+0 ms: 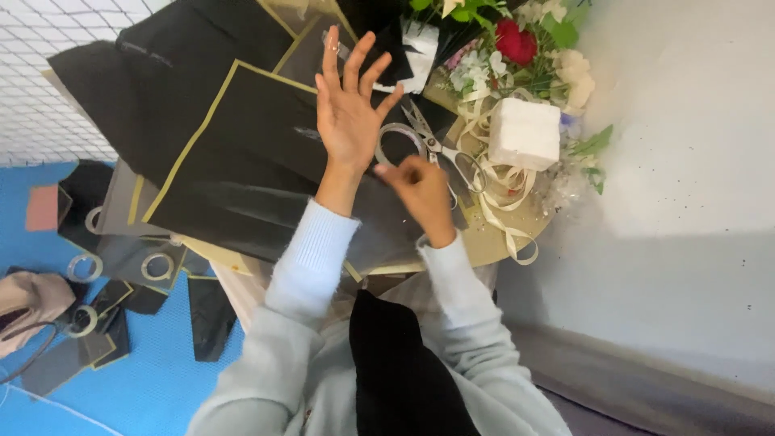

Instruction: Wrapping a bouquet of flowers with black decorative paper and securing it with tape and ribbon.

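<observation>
My left hand [347, 109] is raised over the black wrapping sheets with its fingers spread, a ring on one finger, and nothing in it. Just right of its wrist, my right hand [421, 191] has its fingertips pinched together at the lower rim of a clear tape roll [389, 133]. Whether a strip of tape runs between the fingers is too fine to tell. Silver scissors [432, 139] lie beside the roll, on a black sheet with a gold border [242, 153].
A small round table [484, 242] holds the sheets, a white foam block [525, 133], cream ribbon [508, 194] and a bouquet with a red rose [517, 40]. On the blue floor mat [153, 371] lie black paper scraps and tape rolls [158, 265]. A white wall stands to the right.
</observation>
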